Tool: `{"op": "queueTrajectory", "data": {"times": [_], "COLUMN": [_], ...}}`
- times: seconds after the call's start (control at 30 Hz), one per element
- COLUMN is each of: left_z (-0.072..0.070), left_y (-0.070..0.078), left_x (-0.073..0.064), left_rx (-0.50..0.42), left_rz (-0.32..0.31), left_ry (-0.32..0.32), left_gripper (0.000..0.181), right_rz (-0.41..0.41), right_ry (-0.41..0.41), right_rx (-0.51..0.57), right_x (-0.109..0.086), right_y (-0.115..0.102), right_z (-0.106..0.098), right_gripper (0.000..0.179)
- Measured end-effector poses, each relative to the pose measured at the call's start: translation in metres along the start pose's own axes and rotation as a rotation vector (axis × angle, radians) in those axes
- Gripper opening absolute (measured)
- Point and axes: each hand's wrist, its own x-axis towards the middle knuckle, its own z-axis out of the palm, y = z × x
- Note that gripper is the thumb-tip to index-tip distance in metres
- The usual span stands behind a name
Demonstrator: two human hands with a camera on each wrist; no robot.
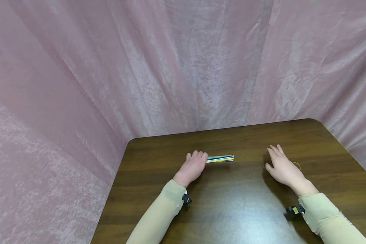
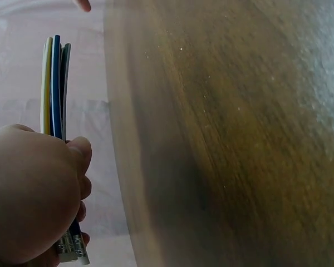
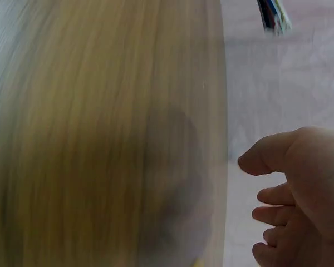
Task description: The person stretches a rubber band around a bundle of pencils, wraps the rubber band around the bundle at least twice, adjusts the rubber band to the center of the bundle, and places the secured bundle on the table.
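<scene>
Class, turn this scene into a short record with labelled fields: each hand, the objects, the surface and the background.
Left hand: grips a bundle of pencils
Pencil colours: include yellow, white and blue; metal bands show at one end
Right hand: holds nothing visible, above the table
Beside right hand: thin yellow loop, partly hidden
Surface: brown wood-grain table
Background: pink curtain

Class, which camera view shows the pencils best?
The left wrist view: the pencils appear large, sticking out on both sides of the left hand. The head view shows one end, small; the right wrist view, only blurred ends at the top edge.
</scene>
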Motion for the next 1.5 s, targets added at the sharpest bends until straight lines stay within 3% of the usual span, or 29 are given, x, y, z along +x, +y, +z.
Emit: {"op": "queueTrajectory", "data": {"times": [0.3,0.6,0.9,1.5], "left_z": [-0.002,0.001,0.003,0.003], "left_y": [-0.005,-0.01,-0.01,-0.011], "left_x": [-0.006,-0.007,-0.007,-0.008], "left_rx": [-0.009,0.007,-0.002,-0.036], "left_rz": [-0.014,-0.031,-0.026,-0.045], "left_ry": [0.003,-0.023,-0.015,-0.049], "left_gripper": [0.013,0.012,0.006,0.011], "right_rz": [-0.026,-0.049,-0.135,-0.124], "right_ry": [0.098,0.126,0.103,0.064], "right_rx": [-0.108,-0.139,-0.168,-0.2], "right_x": [-0.026,-0.043,-0.044,-0.046], "right_y": [0.051,0.078,0.084,0.082], "right_z": [-0.024,-0.039,-0.035,-0.029], "right_gripper": [0.047,0.028,0.013,0.017]}}
